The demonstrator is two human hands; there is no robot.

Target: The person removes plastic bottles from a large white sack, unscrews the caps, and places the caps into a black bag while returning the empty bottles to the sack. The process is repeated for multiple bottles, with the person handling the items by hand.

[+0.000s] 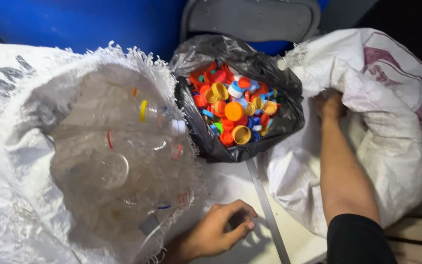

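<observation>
The left hand (221,229) rests low in the view on a pale counter (230,186), fingers curled loosely toward the thumb, half closed; whether anything small sits between fingertips and thumb cannot be told. It lies just beside the frayed mouth of a big white woven sack (20,161), which lies open and is full of clear plastic bottles (118,151), some with coloured neck rings and one with a yellow cap.

The right hand (329,105) reaches up into the opening of a second white sack (391,137) on the right. Its fingers are buried in the folds, so its grip cannot be told; the forearm lies over the sack's lower lip, a black sleeve at the elbow.

Between the two sacks, above the left hand, stands a black plastic bag (221,54) with its mouth open, holding a heap of bottle caps (233,105) in orange, red, yellow, blue and white. A thin metal strip (267,210) runs along the counter between the hands. Behind is a blue wall (84,22).
</observation>
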